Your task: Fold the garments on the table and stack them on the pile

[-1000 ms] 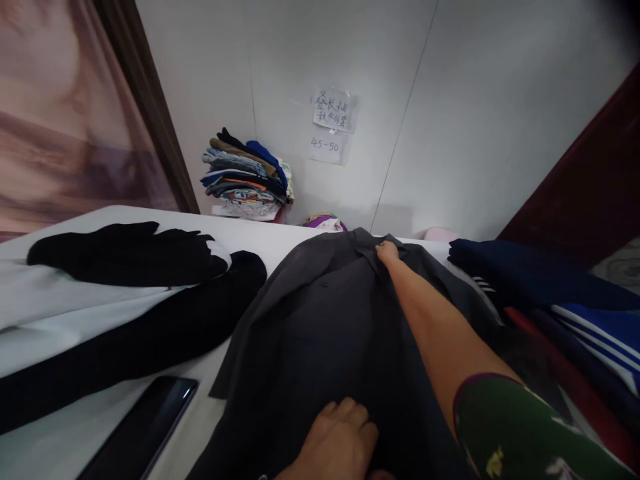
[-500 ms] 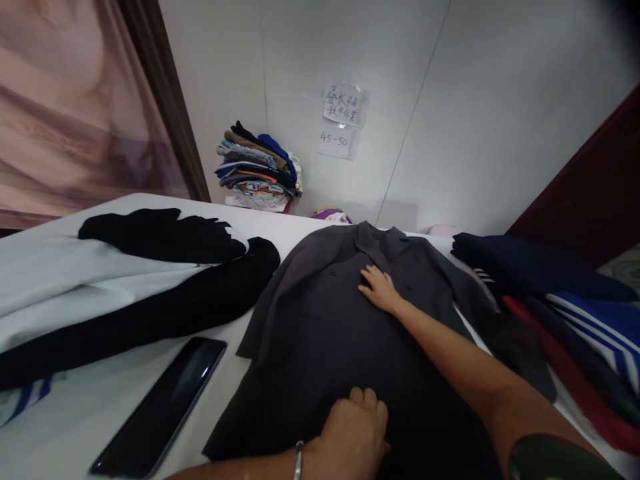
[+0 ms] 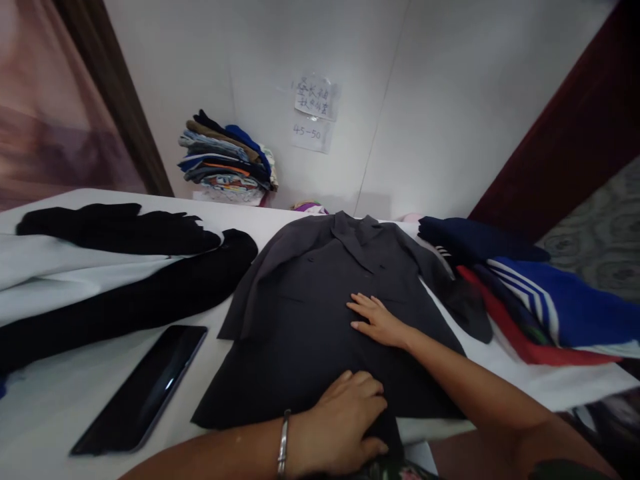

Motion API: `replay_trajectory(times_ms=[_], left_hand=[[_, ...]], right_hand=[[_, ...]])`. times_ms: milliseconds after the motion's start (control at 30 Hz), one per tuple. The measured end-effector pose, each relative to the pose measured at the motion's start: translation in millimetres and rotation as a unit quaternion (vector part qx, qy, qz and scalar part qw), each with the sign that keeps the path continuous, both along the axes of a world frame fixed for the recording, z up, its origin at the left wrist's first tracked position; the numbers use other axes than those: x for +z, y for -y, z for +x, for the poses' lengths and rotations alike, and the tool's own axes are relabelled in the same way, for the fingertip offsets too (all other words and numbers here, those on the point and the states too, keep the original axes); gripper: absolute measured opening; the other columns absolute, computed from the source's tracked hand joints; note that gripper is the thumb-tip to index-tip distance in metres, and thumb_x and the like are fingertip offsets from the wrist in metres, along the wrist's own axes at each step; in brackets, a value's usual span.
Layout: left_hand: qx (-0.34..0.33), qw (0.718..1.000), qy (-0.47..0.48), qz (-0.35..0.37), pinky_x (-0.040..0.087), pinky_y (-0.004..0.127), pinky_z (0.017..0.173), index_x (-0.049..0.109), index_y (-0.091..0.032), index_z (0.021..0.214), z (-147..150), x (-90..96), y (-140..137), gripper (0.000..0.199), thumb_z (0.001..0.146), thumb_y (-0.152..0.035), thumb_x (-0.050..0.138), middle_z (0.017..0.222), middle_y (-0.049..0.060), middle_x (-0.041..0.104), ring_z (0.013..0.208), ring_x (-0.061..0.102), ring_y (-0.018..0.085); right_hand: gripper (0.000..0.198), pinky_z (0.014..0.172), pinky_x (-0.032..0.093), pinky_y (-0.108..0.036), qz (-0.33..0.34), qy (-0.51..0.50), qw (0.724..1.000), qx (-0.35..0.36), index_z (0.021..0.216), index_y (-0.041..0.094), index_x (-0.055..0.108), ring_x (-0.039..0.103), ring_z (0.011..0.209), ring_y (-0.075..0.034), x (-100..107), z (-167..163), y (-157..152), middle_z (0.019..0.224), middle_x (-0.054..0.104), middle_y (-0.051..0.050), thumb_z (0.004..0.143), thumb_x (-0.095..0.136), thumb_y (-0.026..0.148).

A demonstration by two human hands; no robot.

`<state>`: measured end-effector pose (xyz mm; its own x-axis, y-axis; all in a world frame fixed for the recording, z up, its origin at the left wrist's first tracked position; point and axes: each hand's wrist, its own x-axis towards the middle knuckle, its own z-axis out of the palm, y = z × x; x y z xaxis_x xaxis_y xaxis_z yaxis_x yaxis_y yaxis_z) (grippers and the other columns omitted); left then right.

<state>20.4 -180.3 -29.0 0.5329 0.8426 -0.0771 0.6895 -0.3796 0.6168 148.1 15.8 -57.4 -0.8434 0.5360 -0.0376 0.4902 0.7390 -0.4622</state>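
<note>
Right hand [image 3: 377, 321] flat on jacket [image 3: 305, 300], fingers spread, likely smoothing; left hand [image 3: 345, 417] clamped on hem [image 3: 394, 433], likely for tension.

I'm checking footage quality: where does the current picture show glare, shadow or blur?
Head view: bright glint on the phone; head view: faint shadow low on the wall beyond the jacket; head view: handwriting on the upper note looks smeared.

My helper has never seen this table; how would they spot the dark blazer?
On the white table, look between the black-and-white garment at left and the pile of clothes at right. The dark gray blazer lies spread there; unlike those neighbours, it shows pointed lapels.
</note>
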Motion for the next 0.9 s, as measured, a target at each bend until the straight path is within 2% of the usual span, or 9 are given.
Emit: replay_trajectory(times_ms=[133,333,400,500,567,633,700,800,900], left_hand=[[-0.011,0.999,0.007,0.043,0.024,0.044,0.114,0.049,-0.033,0.13,5.9,-11.1,1.3,0.055,0.08,-0.046,0.066,0.134,0.004,0.052,0.128,0.041,0.025],[-0.007,0.997,-0.051,0.058,0.021,0.049,0.114,0.046,-0.027,0.135,5.6,-0.6,5.9,0.072,0.072,-0.05,0.072,0.14,0.007,0.047,0.13,0.039,0.028],[0.002,0.994,-0.08,0.07,0.027,0.05,0.11,0.05,-0.024,0.129,6.3,0.3,9.6,0.062,0.074,-0.047,0.07,0.136,0.009,0.051,0.125,0.043,0.03],[0.023,0.992,-0.094,0.086,0.038,0.045,0.098,0.059,-0.023,0.109,6.0,-2.1,11.9,0.033,0.081,-0.041,0.063,0.115,0.007,0.062,0.108,0.053,0.027],[0.047,0.992,-0.076,0.087,0.043,0.038,0.084,0.06,-0.022,0.093,0.8,-0.5,7.9,0.013,0.084,-0.031,0.057,0.098,0.005,0.064,0.092,0.056,0.023],[0.107,0.99,-0.027,0.084,0.043,0.031,0.07,0.057,-0.02,0.08,-11.5,9.3,-1.7,0.012,0.087,-0.027,0.05,0.084,0.003,0.062,0.077,0.056,0.018],[0.212,0.971,0.041,0.104,0.039,0.027,0.061,0.051,-0.019,0.072,-31.1,29.3,-15.6,0.023,0.09,-0.032,0.045,0.073,0.0,0.057,0.066,0.052,0.014],[0.36,0.906,0.107,0.195,0.035,0.025,0.056,0.047,-0.02,0.067,-63.4,69.6,-37.9,0.031,0.091,-0.04,0.044,0.064,-0.003,0.05,0.06,0.046,0.012],[0.439,0.838,0.093,0.311,0.037,0.025,0.06,0.052,-0.019,0.073,-73.9,94.8,-52.0,0.028,0.091,-0.039,0.044,0.068,-0.002,0.053,0.064,0.049,0.013]], right_hand=[[0.052,0.116,0.02,-0.051,0.012,-0.017,0.999,-0.029,0.14,0.026,0.047,0.024,0.144,-0.025,-1.8,38.0,3.2,0.153,0.033,-0.009,0.091,0.052,0.043],[0.054,0.116,0.026,-0.046,0.044,-0.058,0.995,-0.075,0.139,0.019,0.05,0.032,0.141,-0.024,-13.3,58.5,-0.7,0.151,0.037,-0.013,0.09,0.052,0.043],[0.054,0.115,0.027,-0.045,0.047,-0.065,0.993,-0.082,0.138,0.019,0.051,0.034,0.14,-0.025,-14.9,57.4,-1.2,0.15,0.039,-0.013,0.089,0.053,0.042],[0.052,0.113,0.03,-0.048,0.047,-0.065,0.993,-0.091,0.137,0.022,0.052,0.036,0.138,-0.026,-16.2,54.7,-4.0,0.149,0.041,-0.012,0.089,0.053,0.043],[0.051,0.112,0.031,-0.051,0.051,-0.065,0.992,-0.092,0.136,0.024,0.053,0.037,0.138,-0.027,-17.9,54.1,-6.1,0.148,0.042,-0.012,0.089,0.053,0.044],[0.051,0.111,0.03,-0.051,0.058,-0.072,0.992,-0.089,0.136,0.023,0.053,0.038,0.137,-0.027,-21.0,54.6,-7.2,0.148,0.042,-0.012,0.09,0.051,0.045],[0.05,0.112,0.029,-0.051,0.063,-0.088,0.99,-0.089,0.136,0.023,0.052,0.037,0.138,-0.027,-24.7,55.7,-7.0,0.148,0.043,-0.012,0.092,0.048,0.045],[0.051,0.112,0.03,-0.049,0.05,-0.129,0.985,-0.105,0.14,0.025,0.047,0.039,0.136,-0.024,-29.6,56.8,-5.9,0.146,0.045,-0.01,0.093,0.044,0.045],[0.057,0.111,0.033,-0.047,0.022,-0.174,0.976,-0.127,0.145,0.025,0.04,0.046,0.132,-0.023,-33.0,57.2,-6.0,0.142,0.05,-0.009,0.092,0.046,0.046]])
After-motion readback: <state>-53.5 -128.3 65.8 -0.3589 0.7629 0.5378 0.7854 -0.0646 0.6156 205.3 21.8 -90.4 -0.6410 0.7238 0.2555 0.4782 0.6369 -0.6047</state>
